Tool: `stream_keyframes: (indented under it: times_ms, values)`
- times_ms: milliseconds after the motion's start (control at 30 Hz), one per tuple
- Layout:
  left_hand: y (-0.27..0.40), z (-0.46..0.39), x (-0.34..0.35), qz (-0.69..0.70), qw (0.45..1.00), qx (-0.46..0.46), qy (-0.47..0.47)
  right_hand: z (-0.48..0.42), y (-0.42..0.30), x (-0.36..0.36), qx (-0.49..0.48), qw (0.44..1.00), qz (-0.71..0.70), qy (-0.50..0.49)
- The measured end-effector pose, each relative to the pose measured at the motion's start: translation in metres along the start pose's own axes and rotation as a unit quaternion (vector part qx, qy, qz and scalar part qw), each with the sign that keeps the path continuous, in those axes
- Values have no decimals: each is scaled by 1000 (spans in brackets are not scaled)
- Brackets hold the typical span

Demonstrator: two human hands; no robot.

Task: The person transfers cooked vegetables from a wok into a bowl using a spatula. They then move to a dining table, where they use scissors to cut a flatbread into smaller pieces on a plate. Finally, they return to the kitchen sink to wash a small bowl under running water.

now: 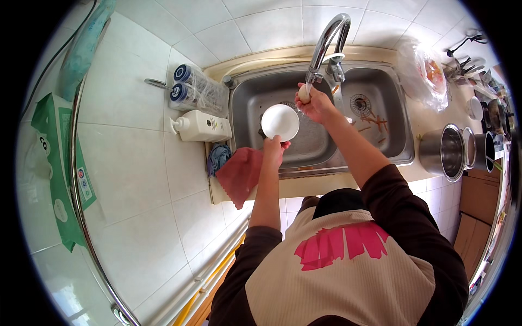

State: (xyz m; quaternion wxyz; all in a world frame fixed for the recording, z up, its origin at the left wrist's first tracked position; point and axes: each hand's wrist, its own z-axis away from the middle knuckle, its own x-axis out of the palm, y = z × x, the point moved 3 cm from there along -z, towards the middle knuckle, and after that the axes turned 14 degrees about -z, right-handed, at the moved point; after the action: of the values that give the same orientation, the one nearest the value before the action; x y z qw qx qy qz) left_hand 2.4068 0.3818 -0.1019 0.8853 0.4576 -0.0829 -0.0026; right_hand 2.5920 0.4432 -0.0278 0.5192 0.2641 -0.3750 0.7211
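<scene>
My left hand (pixel 278 146) grips the near rim of a white bowl (pixel 280 123), which is tilted over the left basin of a stainless steel double sink (pixel 314 151). Nothing shows inside the bowl. Under the chrome gooseneck faucet (pixel 327 37), my right hand (pixel 317 106) holds a pale, rounded object (pixel 304 93) that may be an egg. Water runs from the spout onto it and over my fingers. Orange peel strips (pixel 377 121) lie in the right basin around its drain strainer (pixel 360 105).
A white pump bottle (pixel 204 126) and plastic-wrapped bottles with blue caps (pixel 200 87) stand left of the sink. A red cloth (pixel 240 173) hangs over the counter edge beside a blue rag (pixel 219 157). To the right are a clear plastic bag (pixel 422 77) and a steel pot (pixel 442 150).
</scene>
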Motion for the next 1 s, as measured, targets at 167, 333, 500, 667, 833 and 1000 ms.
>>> stream_keyframes:
  times_ms: [167, 333, 500, 667, 833, 1000]
  values:
    - [3, 6, 6, 12, 1000, 4, 23, -5, -3, -14, -6, 986, 133, -102]
    - [-4, 1, -2, -6, 1000, 1, -6, 0, -13, -14, 106, 987, -3, -123]
    - [-5, 1, -3, -3, 1000, 0, 2, 0, -2, -8, 9, 999, -37, -29]
    - [-4, 4, -2, 3, 1000, -7, -5, 8, -1, -2, 18, 996, 37, -79]
    - [-5, 4, -2, 6, 1000, -6, -6, 9, -6, 6, -53, 977, 198, -60]
    - [-9, 2, -5, 6, 1000, -5, 2, 7, -9, -6, -45, 983, 168, -53]
